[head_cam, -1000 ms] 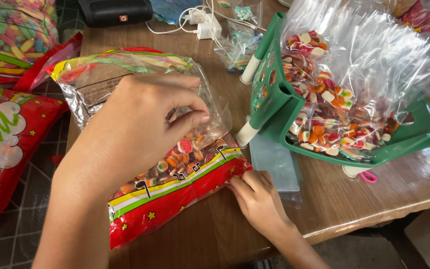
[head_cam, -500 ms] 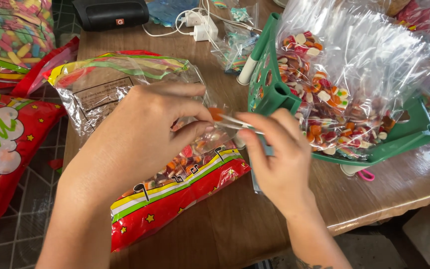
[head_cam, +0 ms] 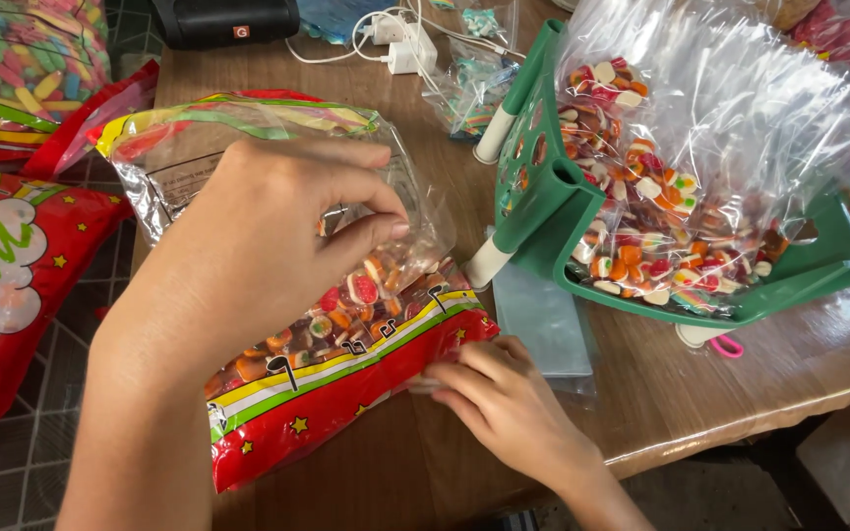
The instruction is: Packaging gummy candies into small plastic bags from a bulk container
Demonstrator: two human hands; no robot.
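A large candy bag, with a red, yellow and green printed edge and a clear window, lies on the wooden table. It holds mixed round gummies. My left hand is above it, thumb and fingers pinched on the bag's clear upper film. My right hand rests on the table at the bag's lower red corner. Its fingers are curled on a small clear plastic piece against that edge.
A green plastic rack at the right holds clear bags of gummies. A flat stack of clear bags lies beside its foot. More big candy bags sit at the left. A black device and white chargers lie at the back.
My right hand came down from in front of the left hand's fingertips to the bag's lower red corner. The left hand stayed pinched on the clear film.
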